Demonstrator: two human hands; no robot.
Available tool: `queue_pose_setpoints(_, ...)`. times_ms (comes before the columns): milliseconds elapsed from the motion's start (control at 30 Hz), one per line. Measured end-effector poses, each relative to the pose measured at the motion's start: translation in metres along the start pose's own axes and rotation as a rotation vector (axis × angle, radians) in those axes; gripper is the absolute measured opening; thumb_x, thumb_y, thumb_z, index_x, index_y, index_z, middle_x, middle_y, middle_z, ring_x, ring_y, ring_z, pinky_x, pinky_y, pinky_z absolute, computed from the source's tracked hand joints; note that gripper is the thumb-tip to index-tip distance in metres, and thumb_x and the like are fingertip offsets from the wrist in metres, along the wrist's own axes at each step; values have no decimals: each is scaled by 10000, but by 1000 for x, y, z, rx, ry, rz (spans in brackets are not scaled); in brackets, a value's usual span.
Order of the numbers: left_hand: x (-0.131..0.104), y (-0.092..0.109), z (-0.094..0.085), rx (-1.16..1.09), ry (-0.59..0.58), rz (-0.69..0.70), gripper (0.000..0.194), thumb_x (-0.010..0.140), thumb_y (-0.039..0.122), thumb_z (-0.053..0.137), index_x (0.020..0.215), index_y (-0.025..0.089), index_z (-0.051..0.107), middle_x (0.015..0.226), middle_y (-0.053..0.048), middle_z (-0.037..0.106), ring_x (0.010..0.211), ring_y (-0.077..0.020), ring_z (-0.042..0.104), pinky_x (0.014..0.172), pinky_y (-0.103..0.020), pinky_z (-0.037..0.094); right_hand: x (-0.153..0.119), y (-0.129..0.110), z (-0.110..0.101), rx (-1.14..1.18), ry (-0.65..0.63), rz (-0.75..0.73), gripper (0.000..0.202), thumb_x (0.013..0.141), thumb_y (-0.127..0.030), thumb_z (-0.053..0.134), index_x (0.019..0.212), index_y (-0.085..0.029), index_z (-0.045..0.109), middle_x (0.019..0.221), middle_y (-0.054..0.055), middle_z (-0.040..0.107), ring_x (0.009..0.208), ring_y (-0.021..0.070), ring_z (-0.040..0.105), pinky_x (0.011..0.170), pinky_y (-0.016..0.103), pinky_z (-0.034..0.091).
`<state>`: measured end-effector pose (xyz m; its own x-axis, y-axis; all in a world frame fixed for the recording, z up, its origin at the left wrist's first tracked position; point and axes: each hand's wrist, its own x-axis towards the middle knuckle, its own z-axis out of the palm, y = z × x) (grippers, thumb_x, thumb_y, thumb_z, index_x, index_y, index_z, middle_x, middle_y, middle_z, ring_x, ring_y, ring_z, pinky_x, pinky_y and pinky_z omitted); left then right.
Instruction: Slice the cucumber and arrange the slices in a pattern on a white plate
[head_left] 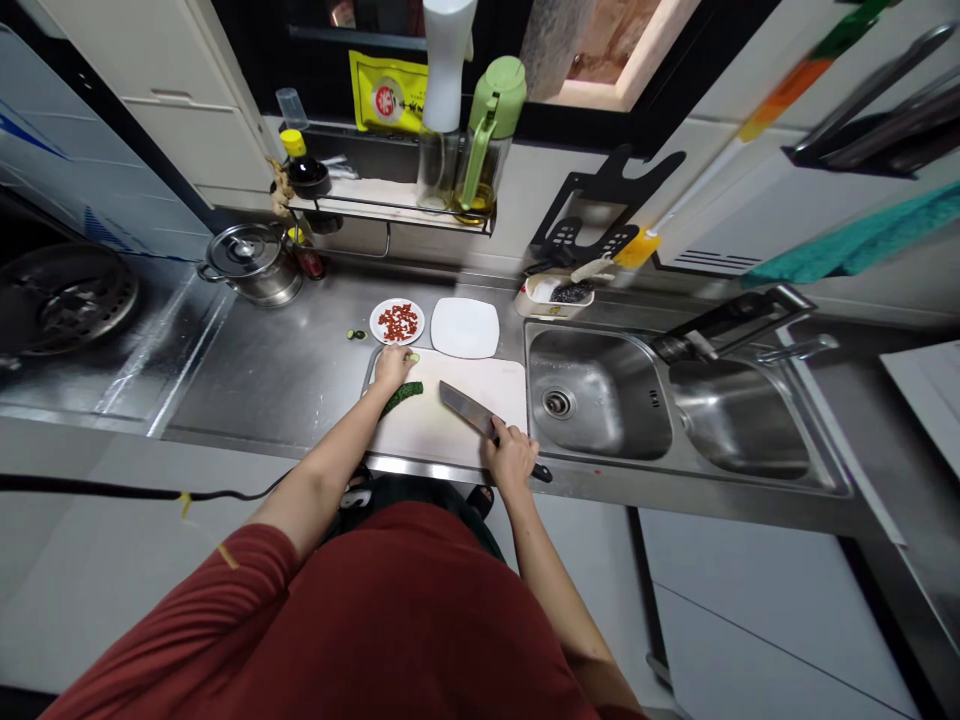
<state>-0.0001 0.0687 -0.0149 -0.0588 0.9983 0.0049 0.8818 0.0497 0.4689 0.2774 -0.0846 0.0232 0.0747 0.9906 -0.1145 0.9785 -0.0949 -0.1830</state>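
Nearest the camera is the wearer's torso in a dark red, short-sleeved shirt (420, 620), at the front edge of the stainless-steel counter (262, 380). The dark green, bumpy-skinned cucumber length (403, 396) lies on the left part of the white rectangular cutting board (450, 430), beside the left hand (393, 368). A small pale green piece (414, 357) is at that hand's fingertips; whether it is pinched or merely touched cannot be told. The right hand (512, 458) is clenched on the black-handled, broad-bladed metal knife (466, 408), its blade over the board and angled toward the far left.

Beyond the board's far edge are a round white plate of chopped red pieces (397, 322) and, to its right, a white rounded-square plate (465, 328) with a bare surface. Small dark green end pieces (356, 335) lie left of the round plate. Right of the board is a double-basin steel sink (600, 400). Farther left stands a lidded steel pot (251, 265). A narrow wall shelf (390, 208) bears bottles, including one with a light green lid and handle (491, 130).
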Motion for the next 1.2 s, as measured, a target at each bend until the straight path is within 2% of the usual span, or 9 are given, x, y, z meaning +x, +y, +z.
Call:
queue_pose_setpoints(267,-8,1,-9,-85,61,-34,222,779,251,659,985,191,717,901,-67,670,900,-215,586,858,-325,455,1,-2,0,16,-30,12,431,877,-268,526,1304,-266,580,998,65,645,964,207,538,849,320,251)
queue_pose_setpoints(467,-37,-4,-18,-140,91,-44,203,795,235,619,970,186,711,849,-57,653,853,-208,597,852,-335,469,2,-3,4,40,-23,10,418,881,-267,522,1293,-266,591,988,65,647,951,206,549,843,317,263)
queue_pose_setpoints(700,-69,2,-26,-99,100,55,199,855,302,585,979,208,710,937,-71,662,952,-238,596,890,-357,464,4,-11,4,142,-5,4,352,938,-333,459,1230,-253,637,928,62,663,871,188,572,802,295,291)
queue_pose_setpoints(900,-81,8,-31,-79,90,120,225,880,323,565,1012,210,709,986,-77,662,996,-241,573,920,-364,451,6,-23,1,352,-64,-15,355,936,-311,419,1198,-238,647,1033,51,688,886,171,602,774,247,364)
queue_pose_setpoints(1033,-84,5,-28,-77,71,167,227,890,329,559,1008,208,710,990,-71,663,998,-236,561,928,-361,445,9,-35,-1,473,-141,-43,371,942,-346,362,1108,-204,661,930,41,705,821,181,613,715,243,393)
queue_pose_setpoints(1200,-84,5,-26,-82,43,182,223,894,326,560,1014,218,713,1003,-70,660,994,-229,556,926,-359,444,14,-54,-2,539,-229,-103,321,926,-365,386,1000,-182,639,841,31,692,776,176,615,685,232,402)
